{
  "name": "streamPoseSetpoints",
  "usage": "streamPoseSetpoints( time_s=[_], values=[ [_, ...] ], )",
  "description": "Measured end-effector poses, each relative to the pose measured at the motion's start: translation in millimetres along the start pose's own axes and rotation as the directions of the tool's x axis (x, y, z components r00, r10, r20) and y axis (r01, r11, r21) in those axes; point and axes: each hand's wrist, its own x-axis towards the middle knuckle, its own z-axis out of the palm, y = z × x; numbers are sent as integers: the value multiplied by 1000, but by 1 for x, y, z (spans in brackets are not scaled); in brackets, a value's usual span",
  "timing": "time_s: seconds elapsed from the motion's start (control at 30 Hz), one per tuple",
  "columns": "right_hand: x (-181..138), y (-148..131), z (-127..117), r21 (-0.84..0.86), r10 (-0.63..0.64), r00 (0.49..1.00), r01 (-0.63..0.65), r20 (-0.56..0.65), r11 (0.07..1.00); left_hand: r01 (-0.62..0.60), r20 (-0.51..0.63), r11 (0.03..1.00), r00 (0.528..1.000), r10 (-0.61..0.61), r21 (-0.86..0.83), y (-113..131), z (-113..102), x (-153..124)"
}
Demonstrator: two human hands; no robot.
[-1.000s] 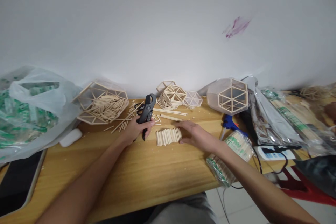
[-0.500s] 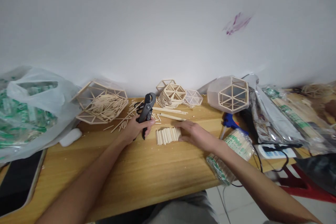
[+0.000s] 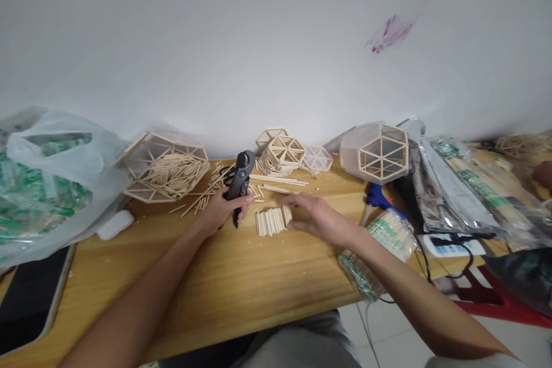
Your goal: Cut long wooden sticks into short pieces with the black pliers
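Observation:
My left hand point(image 3: 226, 210) is closed around the handles of a black hand cutter point(image 3: 240, 179), which points up with its curved jaw at the top. On the table in front of me lies a tight row of short wooden sticks point(image 3: 271, 222), side by side. My right hand point(image 3: 317, 217) is at the row's right end, with fingers at the far tips and thumb at the near tips of the end sticks. Behind the hands lie a few longer sticks point(image 3: 280, 181) and scattered cut pieces point(image 3: 206, 200). Scissors handles point(image 3: 226, 171) partly show behind the cutter.
A stick-frame lantern shape point(image 3: 146, 192) full of sticks stands left, another point(image 3: 383, 152) right, with smaller hexagon frames point(image 3: 280, 152) between. A blue glue gun point(image 3: 378, 196) and a wrapped stick bundle point(image 3: 392, 236) lie right. A plastic bag point(image 3: 107, 161) and phone point(image 3: 34, 299) are left.
My right hand has shifted slightly left along the row, and the sticks at its right end now sit further left and tilted. My left hand keeps the cutter in about the same place.

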Motion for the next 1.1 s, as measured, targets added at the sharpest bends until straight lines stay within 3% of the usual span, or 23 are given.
streamPoseSetpoints(
  time_s=[0.9,1.1],
  values=[
    [2,2,6,-4,5,1000,-5,16,1000,8,2,1000,1000,-8,15,7,3,-2],
    [4,-1,-1,-14,-11,998,10,-65,1000,39,7,993,999,-39,-115,6,3,-2]
  ],
)
